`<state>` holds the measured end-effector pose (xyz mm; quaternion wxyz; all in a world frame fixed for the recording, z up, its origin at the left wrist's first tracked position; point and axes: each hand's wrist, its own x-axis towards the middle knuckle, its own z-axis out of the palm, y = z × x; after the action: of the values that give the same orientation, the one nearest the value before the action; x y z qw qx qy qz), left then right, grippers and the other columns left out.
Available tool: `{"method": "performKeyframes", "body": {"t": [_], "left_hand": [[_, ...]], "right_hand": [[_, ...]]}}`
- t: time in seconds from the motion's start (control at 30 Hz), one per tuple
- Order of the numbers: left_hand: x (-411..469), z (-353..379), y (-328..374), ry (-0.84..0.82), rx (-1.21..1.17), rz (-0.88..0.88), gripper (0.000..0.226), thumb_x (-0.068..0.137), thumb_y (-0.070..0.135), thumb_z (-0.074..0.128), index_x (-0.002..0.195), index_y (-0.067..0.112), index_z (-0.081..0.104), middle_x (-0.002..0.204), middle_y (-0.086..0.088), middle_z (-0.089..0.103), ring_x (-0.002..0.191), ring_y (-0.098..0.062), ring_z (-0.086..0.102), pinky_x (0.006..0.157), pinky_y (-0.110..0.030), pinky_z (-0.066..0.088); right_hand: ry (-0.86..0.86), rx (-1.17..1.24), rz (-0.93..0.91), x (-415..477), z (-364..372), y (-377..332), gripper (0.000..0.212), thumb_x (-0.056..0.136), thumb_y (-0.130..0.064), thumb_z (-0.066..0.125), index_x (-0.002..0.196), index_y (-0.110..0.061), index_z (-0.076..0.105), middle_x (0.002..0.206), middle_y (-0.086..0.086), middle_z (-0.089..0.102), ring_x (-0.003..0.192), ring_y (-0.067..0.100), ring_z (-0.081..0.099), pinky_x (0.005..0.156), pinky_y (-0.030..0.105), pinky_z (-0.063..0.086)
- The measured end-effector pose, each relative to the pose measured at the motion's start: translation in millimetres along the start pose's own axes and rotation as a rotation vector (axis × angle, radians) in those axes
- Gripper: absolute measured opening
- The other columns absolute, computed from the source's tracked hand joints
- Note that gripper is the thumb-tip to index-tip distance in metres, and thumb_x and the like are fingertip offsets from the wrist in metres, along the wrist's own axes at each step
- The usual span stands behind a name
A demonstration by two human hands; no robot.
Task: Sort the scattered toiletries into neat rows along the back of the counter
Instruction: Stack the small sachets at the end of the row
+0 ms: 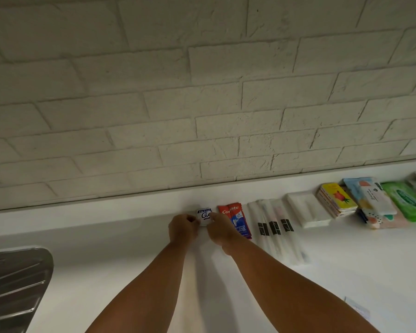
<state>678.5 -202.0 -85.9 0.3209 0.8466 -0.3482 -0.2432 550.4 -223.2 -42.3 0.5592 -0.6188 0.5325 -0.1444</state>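
Small white sachet (204,215): dark blue block letters on the face, a dark band across the top. Flat on the white counter (130,260), at its far side, close under the brick wall (202,92). Pinched at the left edge by the left hand (183,228), fingers curled in tight. Pinched at the right edge by the right hand (220,230), fingers narrow, forefinger tip laid on the print.

Just right of it, two red-and-blue Colgate packets (235,219) side by side, partly behind the right hand. Then, on toward the right along the far edge:
- long white sleeves (273,227) with black labels, contents not clear
- a flat white pack (306,210)
- a yellow box (335,199), shut
- a pale blue pack (372,200) with a white flap, stacked over others
- a green wipes pack (405,200), flap down

Near left, a ridged steel drainboard (15,280). Near right, a small pale slip (357,307) lying flat.
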Motion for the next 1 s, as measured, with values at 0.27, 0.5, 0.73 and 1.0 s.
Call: {"method": "performKeyframes", "body": {"t": [0.27, 0.5, 0.73, 1.0], "left_hand": [[-30, -2, 9, 0.081, -0.025, 0.111, 0.017, 0.091, 0.025, 0.064, 0.099, 0.015, 0.076, 0.096, -0.003, 0.076, 0.095, -0.023, 0.069, 0.08, -0.025, 0.047], [-87, 2, 31, 0.084, -0.053, 0.273, 0.018, 0.094, 0.023, 0.061, 0.107, 0.018, 0.072, 0.103, 0.004, 0.074, 0.096, -0.015, 0.068, 0.078, -0.017, 0.039], [-159, 35, 36, -0.026, -0.14, 0.353, 0.015, 0.088, 0.013, 0.068, 0.101, 0.017, 0.075, 0.095, 0.005, 0.074, 0.086, -0.011, 0.068, 0.077, -0.008, 0.046], [-217, 89, 39, -0.042, 0.024, 0.269, 0.022, 0.087, 0.021, 0.07, 0.109, 0.018, 0.072, 0.109, 0.003, 0.07, 0.092, -0.011, 0.065, 0.086, -0.02, 0.05]], "right_hand": [[0.017, -0.033, -0.083, -15, -10, 1, 0.052, 0.098, -0.005, 0.043, 0.148, -0.019, 0.037, 0.144, 0.003, 0.047, 0.115, 0.018, 0.052, 0.072, 0.014, 0.044], [0.037, -0.077, -0.26, -51, -48, 12, 0.044, 0.093, 0.0, 0.047, 0.136, -0.006, 0.053, 0.132, 0.008, 0.059, 0.122, 0.024, 0.056, 0.094, 0.013, 0.044], [0.107, -0.262, -0.377, -94, -109, 54, 0.025, 0.089, -0.008, 0.054, 0.11, -0.005, 0.068, 0.111, 0.01, 0.071, 0.104, 0.025, 0.066, 0.095, 0.039, 0.051], [0.127, -0.457, -0.272, -134, -148, 125, 0.03, 0.092, -0.021, 0.061, 0.121, -0.018, 0.065, 0.117, -0.002, 0.069, 0.098, 0.013, 0.062, 0.086, 0.019, 0.046]]}}
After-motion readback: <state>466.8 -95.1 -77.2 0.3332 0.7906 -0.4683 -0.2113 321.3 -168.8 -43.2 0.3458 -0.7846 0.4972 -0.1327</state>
